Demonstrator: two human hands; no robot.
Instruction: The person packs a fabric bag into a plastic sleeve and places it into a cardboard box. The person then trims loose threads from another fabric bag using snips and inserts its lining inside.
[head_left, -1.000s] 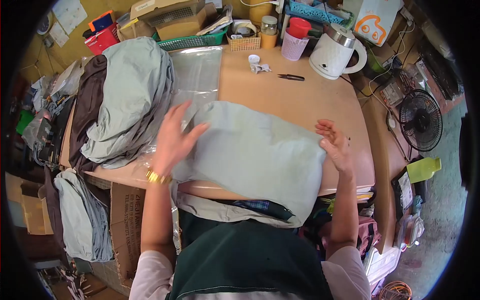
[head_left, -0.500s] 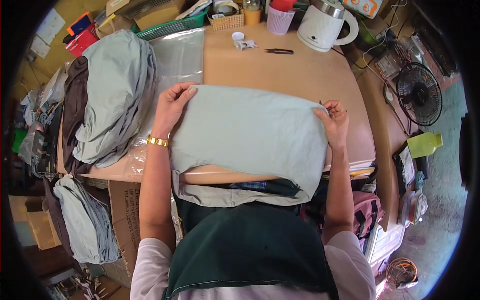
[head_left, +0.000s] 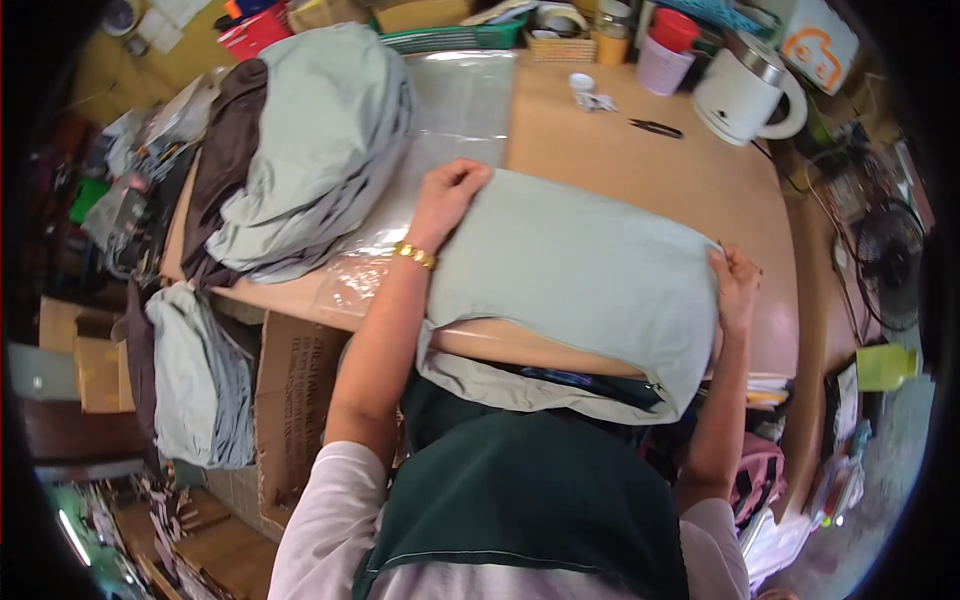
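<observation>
A light grey-green cloth piece (head_left: 580,270) lies spread over the front of the table, its near part hanging past the edge towards my lap, with a curved opening showing the tabletop. My left hand (head_left: 455,195), a gold band at its wrist, pinches the cloth's far left corner. At the far right corner my right hand (head_left: 735,280) grips the cloth with fingers closed; something thin and dark shows by its fingers, too small to make out. Left of my left hand rests a heap of similar grey-green cloth (head_left: 320,140) with dark brown cloth (head_left: 225,170) beside it.
Clear plastic sheeting (head_left: 460,100) lies beside the heap. Small dark snips (head_left: 656,128), a white kettle (head_left: 742,90), a pink cup (head_left: 664,66) and a green basket (head_left: 450,38) stand or lie further back. Below left are more cloth (head_left: 195,380) and a cardboard box (head_left: 295,410); a fan (head_left: 890,262) stands right.
Both hands came down from above the cloth and took hold of its far corners, and the cloth is now flatter. The whole view has since shifted, so things appear further right.
</observation>
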